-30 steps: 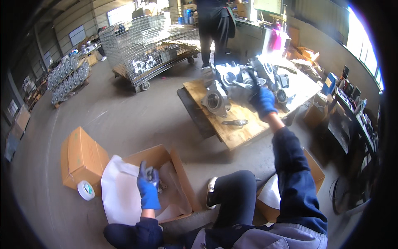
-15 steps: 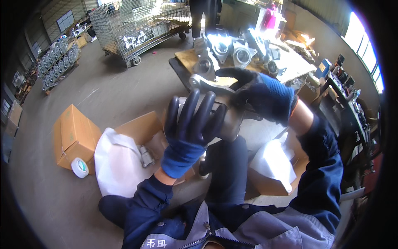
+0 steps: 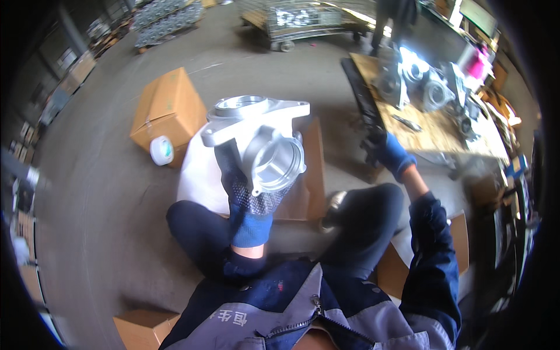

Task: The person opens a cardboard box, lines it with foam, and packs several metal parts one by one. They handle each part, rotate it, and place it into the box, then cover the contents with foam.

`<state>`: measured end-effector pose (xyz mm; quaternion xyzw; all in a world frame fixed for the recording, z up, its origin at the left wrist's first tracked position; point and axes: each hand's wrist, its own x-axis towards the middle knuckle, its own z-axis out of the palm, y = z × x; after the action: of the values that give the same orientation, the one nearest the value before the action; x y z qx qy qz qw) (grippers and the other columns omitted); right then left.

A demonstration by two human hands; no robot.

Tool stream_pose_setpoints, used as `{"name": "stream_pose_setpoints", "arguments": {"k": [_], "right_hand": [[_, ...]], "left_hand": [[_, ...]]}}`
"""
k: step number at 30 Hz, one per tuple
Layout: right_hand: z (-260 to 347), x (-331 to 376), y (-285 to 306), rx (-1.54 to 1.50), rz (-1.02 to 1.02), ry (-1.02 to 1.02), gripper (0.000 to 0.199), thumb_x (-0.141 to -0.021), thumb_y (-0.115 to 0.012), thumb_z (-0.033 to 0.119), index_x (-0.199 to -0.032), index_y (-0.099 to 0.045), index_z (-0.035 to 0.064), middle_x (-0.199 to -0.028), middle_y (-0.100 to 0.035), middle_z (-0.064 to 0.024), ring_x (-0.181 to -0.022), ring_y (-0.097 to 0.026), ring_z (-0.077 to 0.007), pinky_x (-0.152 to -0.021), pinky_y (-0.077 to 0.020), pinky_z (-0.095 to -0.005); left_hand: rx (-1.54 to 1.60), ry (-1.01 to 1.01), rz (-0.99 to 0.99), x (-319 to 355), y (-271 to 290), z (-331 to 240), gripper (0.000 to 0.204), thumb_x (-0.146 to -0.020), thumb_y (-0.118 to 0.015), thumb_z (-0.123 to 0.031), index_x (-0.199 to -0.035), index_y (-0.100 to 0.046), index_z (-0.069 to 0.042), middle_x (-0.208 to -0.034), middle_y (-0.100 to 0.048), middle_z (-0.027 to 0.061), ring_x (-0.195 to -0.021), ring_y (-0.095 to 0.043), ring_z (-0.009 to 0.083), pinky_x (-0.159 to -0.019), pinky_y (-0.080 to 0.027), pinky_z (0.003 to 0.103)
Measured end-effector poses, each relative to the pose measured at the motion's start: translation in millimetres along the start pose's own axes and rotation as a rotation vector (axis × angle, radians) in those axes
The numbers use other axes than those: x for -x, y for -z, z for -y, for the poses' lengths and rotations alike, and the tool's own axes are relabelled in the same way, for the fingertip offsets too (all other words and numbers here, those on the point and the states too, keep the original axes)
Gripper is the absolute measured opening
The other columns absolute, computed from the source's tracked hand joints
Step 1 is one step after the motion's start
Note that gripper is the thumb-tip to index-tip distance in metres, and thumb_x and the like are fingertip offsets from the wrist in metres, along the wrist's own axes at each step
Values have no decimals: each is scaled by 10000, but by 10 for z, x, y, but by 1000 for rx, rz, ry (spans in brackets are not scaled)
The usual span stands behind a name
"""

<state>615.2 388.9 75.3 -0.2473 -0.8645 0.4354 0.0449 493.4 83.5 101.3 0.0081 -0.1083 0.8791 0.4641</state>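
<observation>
Housing (image 3: pixel 258 128) fills the curled grip of our left hand (image 3: pixel 249 204); near the surface (image 3: pixel 429 123), our right hand (image 3: pixel 391 154) blurs, its grip unreadable.

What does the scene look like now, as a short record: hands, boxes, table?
Left hand: gloved, holding a casting
Right hand: gloved, near the table edge; fingers blurred, grip unclear
Open box: partly hidden behind the casting; white sheet at its left side
Closed box: on the floor, beyond the open box to the left
Tape roll: at the closed box's near side
Table: wooden top, several castings, small metal piece in front of them
</observation>
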Motion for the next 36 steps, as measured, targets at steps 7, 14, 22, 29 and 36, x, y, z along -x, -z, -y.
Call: {"name": "stream_pose_setpoints", "arguments": {"k": [7,14,22,29,36], "right_hand": [[-1325,-410,-401,679,-106,63,289,-844,-675,364,-800,-727,83,-815,-698,-177,-808,-672,-395,-723,-535,-477],[-1095,-401,-468,636,-78,47,308,-838,-696,391,-850,-742,86,-857,-711,-172,-850,-684,-375,-769,-546,-448],[-1287,-411,-435,614,-81,111,279,-832,-701,361,-852,-736,85,-838,-709,-173,-840,-684,-372,-764,-543,-445],[-1201,-409,-436,511,-73,40,270,-872,-655,328,-848,-723,69,-847,-698,-184,-836,-675,-381,-741,-530,-448],[-978,-284,-371,456,-36,-26,184,-870,-645,226,-848,-710,56,-755,-695,-161,-686,-695,-298,-645,-542,-403]], "left_hand": [[273,-6,267,170,-213,-405,950,-792,-785,-516,-1466,-372,12,-1432,-440,223,-1313,-440,380,-1113,-402,495],[326,-18,271,253,-347,-497,865,-821,-771,-410,-1469,-377,6,-1439,-447,205,-1320,-450,345,-1122,-399,460],[625,220,175,225,-124,-384,777,-855,-755,-288,-1473,-383,0,-1447,-455,184,-1327,-462,306,-1132,-395,421],[576,217,-56,167,301,-565,720,-902,-718,-225,-1483,-363,11,-1483,-418,170,-1347,-451,302,-1103,-439,419],[-352,-177,-203,593,617,-685,714,-905,-715,-227,-1476,-365,22,-1461,-434,166,-1320,-476,299,-1073,-473,413]]}}
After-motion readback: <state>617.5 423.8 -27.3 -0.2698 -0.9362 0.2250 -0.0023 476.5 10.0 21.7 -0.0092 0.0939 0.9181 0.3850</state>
